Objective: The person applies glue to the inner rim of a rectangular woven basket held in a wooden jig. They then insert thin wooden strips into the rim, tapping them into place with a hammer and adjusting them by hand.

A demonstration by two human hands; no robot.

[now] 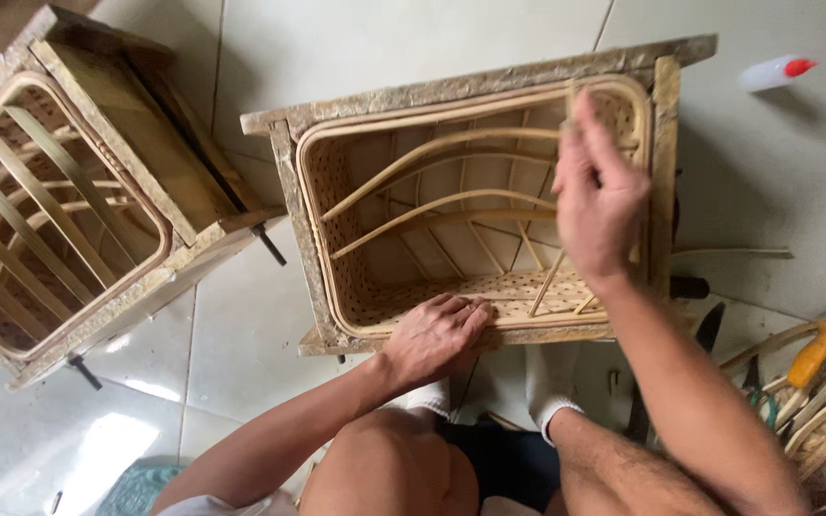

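Note:
A rectangular wooden mould frame point(289, 182) stands on the tiled floor in front of me, with a woven bamboo basket point(346, 287) set inside it. Thin curved bamboo strips point(432, 205) arch across the basket's inside. My left hand point(437, 334) rests flat on the near rim of the frame, fingers spread over the edge. My right hand point(597, 196) is raised over the basket's right side, blurred, its fingers pinched on the upper end of a bamboo strip near the far right corner. My knees and white socks show below the frame.
A second wooden frame holding a basket with bamboo strips point(59, 201) stands at the left. A white squeeze bottle with a red cap point(774, 72) lies at the upper right. A heap of bamboo sticks and hand tools point(819, 373) sits at the right edge.

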